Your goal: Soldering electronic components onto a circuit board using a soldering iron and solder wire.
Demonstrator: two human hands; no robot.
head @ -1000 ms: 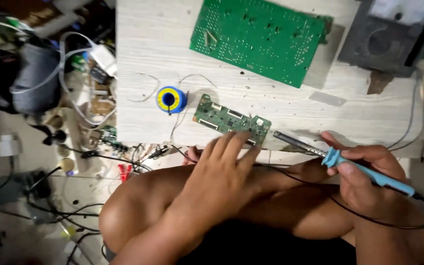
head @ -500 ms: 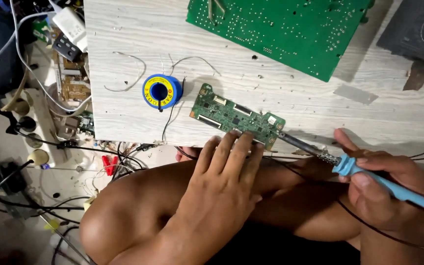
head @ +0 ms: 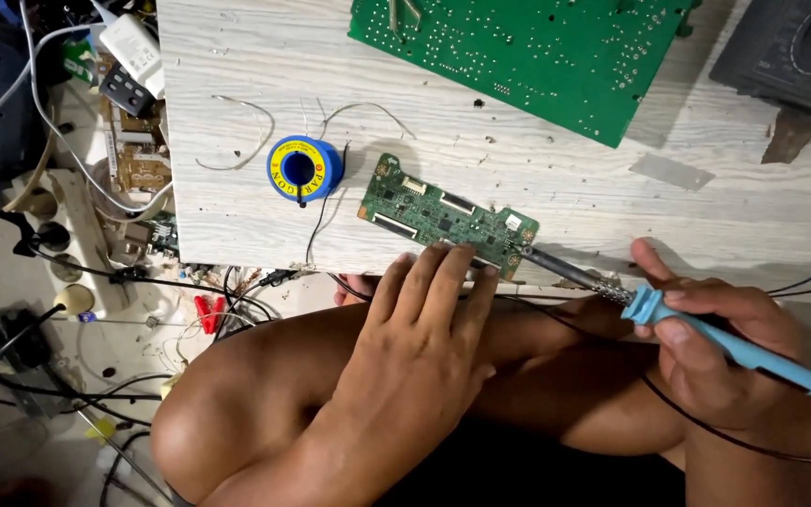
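Observation:
A small green circuit board (head: 443, 214) lies near the front edge of a pale wooden board (head: 237, 169). My left hand (head: 415, 329) rests flat with its fingertips on the board's near edge, pinning it down. My right hand (head: 715, 347) grips a blue-handled soldering iron (head: 706, 329). The iron's metal tip touches the right end of the small circuit board. A blue and yellow spool of solder wire (head: 303, 169) sits just left of the small board, with loose wire trailing from it.
A large green circuit board (head: 527, 52) lies at the back of the wooden board. A dark grey meter (head: 790, 52) sits at the back right. Cables, a power strip (head: 68, 244) and loose electronic parts cover the floor at left. My bare knees lie under my hands.
The view has drawn closer and shifted down. My left hand stays on the small board's edge, and the iron's tip stays at the board's right end.

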